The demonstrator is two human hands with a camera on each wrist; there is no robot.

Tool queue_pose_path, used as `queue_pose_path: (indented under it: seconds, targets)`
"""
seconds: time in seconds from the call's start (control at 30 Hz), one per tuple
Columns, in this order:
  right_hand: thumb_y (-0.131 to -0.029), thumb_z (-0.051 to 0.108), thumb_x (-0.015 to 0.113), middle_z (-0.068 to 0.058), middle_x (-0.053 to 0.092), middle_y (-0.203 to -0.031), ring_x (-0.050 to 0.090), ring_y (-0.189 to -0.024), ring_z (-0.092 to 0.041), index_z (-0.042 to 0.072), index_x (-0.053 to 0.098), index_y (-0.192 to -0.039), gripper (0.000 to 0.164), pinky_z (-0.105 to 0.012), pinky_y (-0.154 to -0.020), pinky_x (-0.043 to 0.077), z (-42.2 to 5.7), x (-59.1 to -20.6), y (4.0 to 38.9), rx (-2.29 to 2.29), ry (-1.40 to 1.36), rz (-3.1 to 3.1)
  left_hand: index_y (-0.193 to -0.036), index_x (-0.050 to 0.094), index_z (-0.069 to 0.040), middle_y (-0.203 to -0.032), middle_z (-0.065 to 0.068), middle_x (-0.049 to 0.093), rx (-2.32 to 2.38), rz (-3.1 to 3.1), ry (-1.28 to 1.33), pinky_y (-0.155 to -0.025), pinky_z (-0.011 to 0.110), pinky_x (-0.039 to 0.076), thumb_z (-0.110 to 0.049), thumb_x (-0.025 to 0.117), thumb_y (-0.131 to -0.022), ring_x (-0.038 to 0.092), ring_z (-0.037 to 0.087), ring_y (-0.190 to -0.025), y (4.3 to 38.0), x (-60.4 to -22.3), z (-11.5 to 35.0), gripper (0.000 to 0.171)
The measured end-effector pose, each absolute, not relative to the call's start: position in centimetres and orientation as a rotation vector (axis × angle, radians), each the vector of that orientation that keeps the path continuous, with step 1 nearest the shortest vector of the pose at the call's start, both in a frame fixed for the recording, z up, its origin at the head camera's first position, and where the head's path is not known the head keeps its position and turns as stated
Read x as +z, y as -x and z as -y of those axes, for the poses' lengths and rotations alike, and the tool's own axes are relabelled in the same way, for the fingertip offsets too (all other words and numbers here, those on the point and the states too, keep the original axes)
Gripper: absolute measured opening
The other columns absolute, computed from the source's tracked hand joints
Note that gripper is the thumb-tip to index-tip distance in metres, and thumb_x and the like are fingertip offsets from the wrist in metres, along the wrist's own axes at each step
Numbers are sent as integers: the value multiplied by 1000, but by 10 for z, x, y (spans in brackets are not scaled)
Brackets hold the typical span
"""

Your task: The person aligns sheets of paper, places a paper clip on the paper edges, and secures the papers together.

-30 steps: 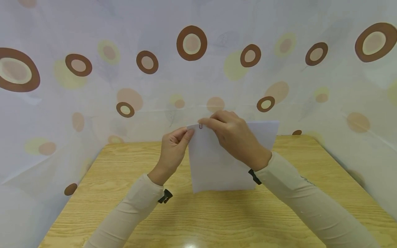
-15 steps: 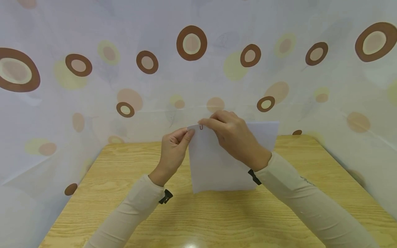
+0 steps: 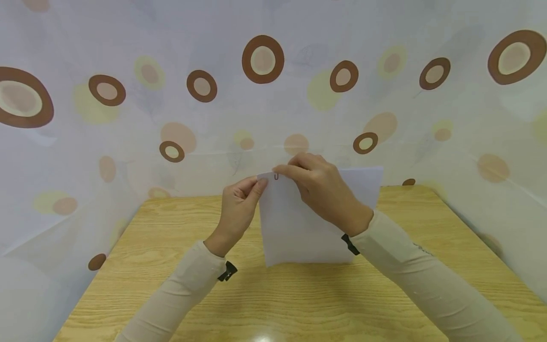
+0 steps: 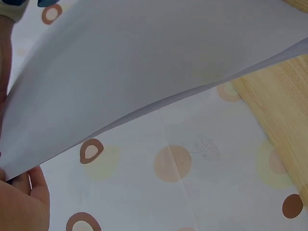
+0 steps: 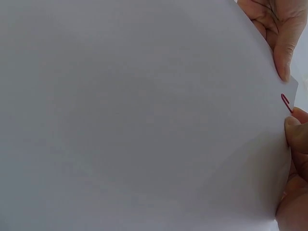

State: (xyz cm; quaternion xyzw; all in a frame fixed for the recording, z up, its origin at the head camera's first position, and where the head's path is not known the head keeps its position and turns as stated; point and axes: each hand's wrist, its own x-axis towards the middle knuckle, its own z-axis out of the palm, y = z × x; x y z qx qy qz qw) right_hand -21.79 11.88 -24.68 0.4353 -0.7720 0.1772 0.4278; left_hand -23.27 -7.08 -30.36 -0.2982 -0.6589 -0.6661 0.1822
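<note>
White paper (image 3: 295, 228) hangs upright above the table; the left wrist view shows a second edge along the paper (image 4: 144, 62), so there seems to be more than one sheet. My left hand (image 3: 239, 204) pinches its top left corner between thumb and fingers. A small red paper clip (image 3: 276, 176) sits over the top edge just right of that corner. My right hand (image 3: 322, 185) pinches at the clip's top end, its back covering part of the paper. In the right wrist view the red clip (image 5: 286, 102) lies between the two hands' thumbs.
Beneath the hands is a wood-grain table (image 3: 192, 294). A pale curtain-like sheet (image 3: 222, 118) with brown and yellow circles surrounds its back and sides. Dark straps with buckles (image 3: 228, 271) show at both wrists.
The paper clip appears slightly lower on the paper's top edge than a second ago. Both hands and the paper have hardly moved.
</note>
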Motion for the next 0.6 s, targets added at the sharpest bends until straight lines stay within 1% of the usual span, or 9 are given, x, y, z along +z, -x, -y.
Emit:
queue_pose_path:
  seconds: [0.2, 0.4, 0.6]
  targets:
    - [-81, -18, 63, -9, 60, -84, 58, -75, -22, 6, 73, -102, 34, -34, -69, 50, -118, -246, 217, 431, -1090, 1928, -102, 67, 13, -91, 28, 68, -1901, 1849, 839, -67, 23, 53, -5, 55, -97, 66, 9, -76, 233, -304, 71, 22]
    - [-81, -18, 63, -9, 60, -84, 58, -76, -22, 6, 73, -103, 34, -34, -70, 50, -118, -246, 218, 435, -1102, 1923, -103, 66, 13, -92, 28, 68, -1917, 1839, 846, -68, 23, 54, -5, 54, -97, 66, 10, -77, 232, -305, 71, 22]
    - [-80, -18, 64, -9, 61, -85, 58, -76, -22, 6, 73, -103, 34, -34, -70, 51, -117, -244, 217, 434, -1107, 1929, -100, 67, 12, -84, 26, 67, -1886, 1805, 857, -63, 23, 53, -5, 54, -98, 65, 10, -71, 229, -306, 71, 22]
